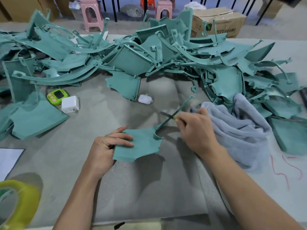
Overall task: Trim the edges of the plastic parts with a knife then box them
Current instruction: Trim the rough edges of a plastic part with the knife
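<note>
Over table, left hand (106,147) gripping part (141,145)

Teal plastic parts (129,63): a heap past counting, plus one part (141,145) in hand; one knife (166,115); one grey towel (235,130). One green timer (55,95); one white charger (70,104); one white earbud case (144,98); one roll of yellow tape (18,201); two pink stools (91,14) (163,9); one sheet of white paper (8,160).
</note>
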`<state>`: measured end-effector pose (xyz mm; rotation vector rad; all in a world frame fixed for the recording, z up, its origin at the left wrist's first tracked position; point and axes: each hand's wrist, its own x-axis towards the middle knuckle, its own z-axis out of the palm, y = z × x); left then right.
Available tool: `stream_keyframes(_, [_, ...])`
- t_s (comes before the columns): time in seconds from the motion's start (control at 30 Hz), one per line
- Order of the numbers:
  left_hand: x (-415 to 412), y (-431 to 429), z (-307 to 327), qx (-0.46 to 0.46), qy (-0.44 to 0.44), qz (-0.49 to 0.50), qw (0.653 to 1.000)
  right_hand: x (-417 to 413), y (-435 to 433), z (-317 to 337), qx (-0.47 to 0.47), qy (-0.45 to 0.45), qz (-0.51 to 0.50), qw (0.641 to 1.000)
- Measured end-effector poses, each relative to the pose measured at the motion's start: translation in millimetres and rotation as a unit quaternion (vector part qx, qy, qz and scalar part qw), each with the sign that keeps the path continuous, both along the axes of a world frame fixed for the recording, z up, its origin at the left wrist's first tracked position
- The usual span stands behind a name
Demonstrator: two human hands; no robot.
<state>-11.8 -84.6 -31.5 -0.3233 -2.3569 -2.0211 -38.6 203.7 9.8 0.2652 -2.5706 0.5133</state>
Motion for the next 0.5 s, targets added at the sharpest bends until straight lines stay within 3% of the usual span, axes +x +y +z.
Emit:
stream_keyframes(0.17, [1,2,-1,-0.01,0.017,0.012,1.0,-9,23,3,-0.046,0.042,-0.193,0.979])
stream_keyframes(0.27, [1,7,0,0.007,0.01,0.054,0.998,-2,21,2,-0.099,0.068,-0.168,0.978])
stream_keyframes(0.37, [-2,12,7,0.166,-0.072,0.137,0.974,1,18,1,-0.22,0.015,-0.146,0.964])
stream_keyframes(0.5, [-18,22,22,0.37,-0.158,0.191,0.895,-5,14,3,-0.308,-0.017,-0.076,0.948])
